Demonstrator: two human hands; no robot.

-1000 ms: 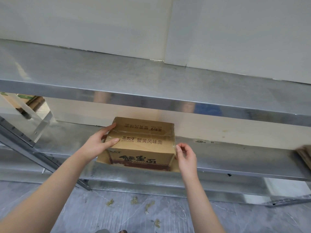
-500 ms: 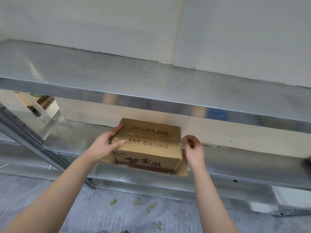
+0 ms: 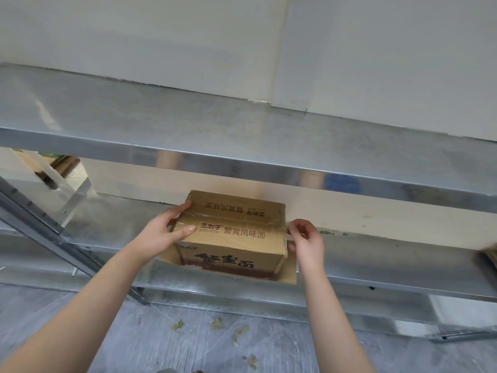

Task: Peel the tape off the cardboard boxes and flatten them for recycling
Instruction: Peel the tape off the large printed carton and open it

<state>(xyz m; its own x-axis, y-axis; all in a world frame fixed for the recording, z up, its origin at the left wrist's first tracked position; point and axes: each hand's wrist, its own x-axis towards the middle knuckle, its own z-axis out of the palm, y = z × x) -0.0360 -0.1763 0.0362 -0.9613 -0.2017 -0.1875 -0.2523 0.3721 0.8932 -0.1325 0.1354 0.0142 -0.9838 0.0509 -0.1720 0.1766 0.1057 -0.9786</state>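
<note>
Little headroom is left under the upper shelf (image 3: 242, 135), whose lip overhangs at 12 o'clock, so the peel is best drawn low, toward 3 o'clock, where open lower shelf (image 3: 390, 254) is seen. The cardboard box (image 3: 236, 232) is stood on a flat cardboard sheet (image 3: 289, 273) at the lower shelf's front edge, just below centre, and could be dragged off. It is braced at 9 o'clock by the left hand (image 3: 164, 232), thumb laid on top, fingers wrapped over the corner. At 3 o'clock the right hand (image 3: 306, 240) is pinched narrow, apparently on the clear tape (image 3: 231, 218) end; a slow, flat pull along the seam is advised
</note>
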